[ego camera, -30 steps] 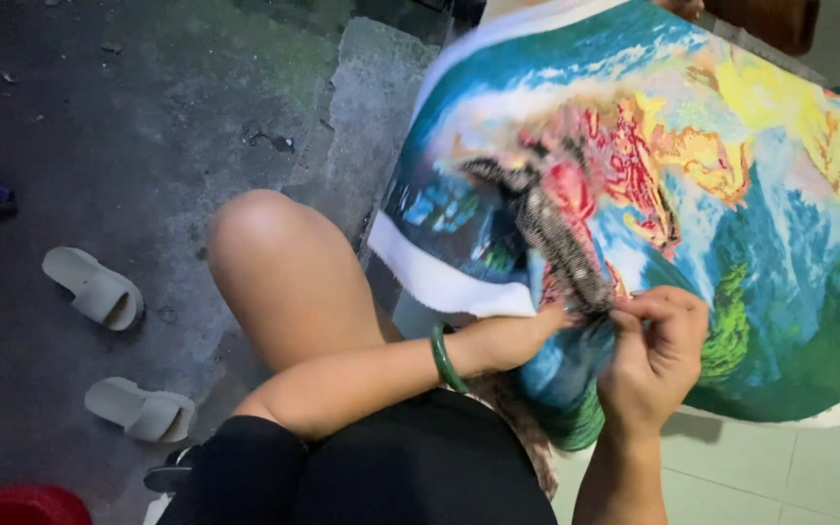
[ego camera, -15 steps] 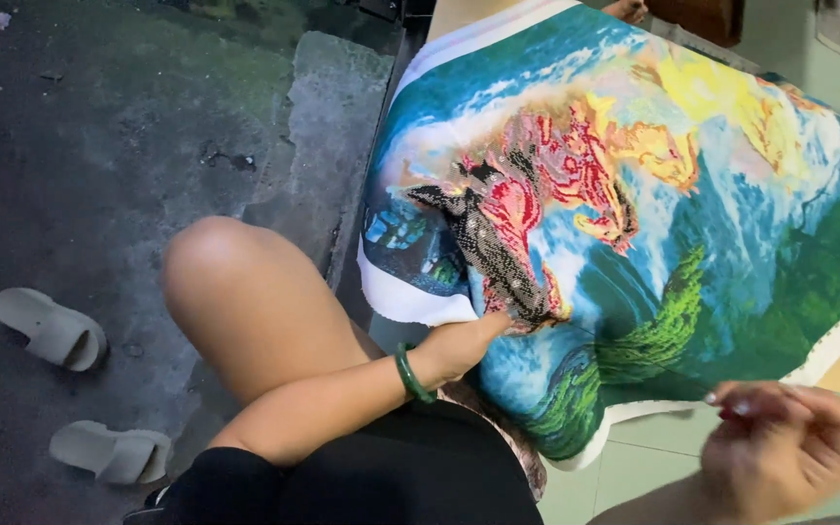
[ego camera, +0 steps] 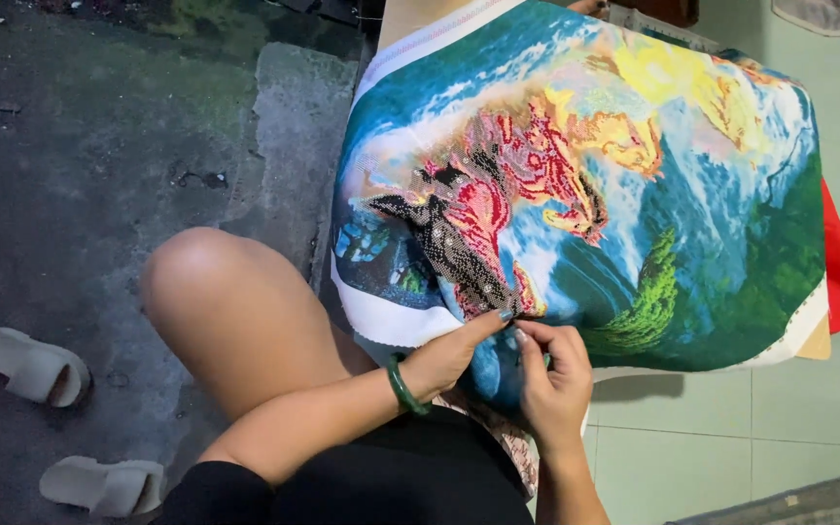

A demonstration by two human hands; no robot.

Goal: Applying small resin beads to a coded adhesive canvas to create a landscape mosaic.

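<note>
The right hand (ego camera: 551, 374) is back from out wide! It now pinches at the colourful stitched landscape cloth (ego camera: 634, 224), fingertips meeting the left hand (ego camera: 454, 350).

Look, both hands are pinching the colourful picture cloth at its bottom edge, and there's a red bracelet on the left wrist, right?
Nearly. The bracelet on the left wrist is green, not red, as the head view shows. The rest holds: the left hand and right hand meet at the lower edge of the colourful picture cloth.
</note>
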